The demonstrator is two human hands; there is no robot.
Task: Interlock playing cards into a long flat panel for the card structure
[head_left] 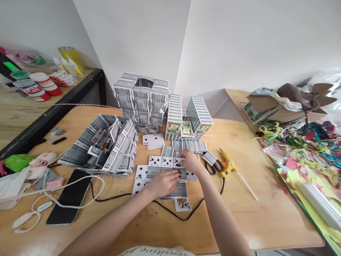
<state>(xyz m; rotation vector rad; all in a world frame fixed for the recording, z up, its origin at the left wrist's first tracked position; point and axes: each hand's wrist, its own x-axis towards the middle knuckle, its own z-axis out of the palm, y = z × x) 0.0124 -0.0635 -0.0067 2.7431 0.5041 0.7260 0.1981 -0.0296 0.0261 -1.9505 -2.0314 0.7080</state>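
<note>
My left hand [165, 182] lies flat, fingers stretched out, over a panel of face-down playing cards with grey patterned backs. Along its edges, face-up spades stick out, including a five [141, 172] on the left and a seven [154, 161] on the far side. At the far right corner, my right hand [190, 160] has its fingers closed at the nine of spades playing card [177, 163]. A picture card [182, 203] sticks out at the near edge. Beyond the panel lie more face-down cards [197, 145] and a small face-up stack topped by a two [153, 139].
A card-built basket [125, 149] full of cards stands left, a card-built bag [144, 101] behind. Card boxes [200, 115] are stacked at the back. Scissors [218, 166] and a yellow glue gun [227, 163] lie right, its black cable [181, 217] looping in front. A phone [69, 199] lies left.
</note>
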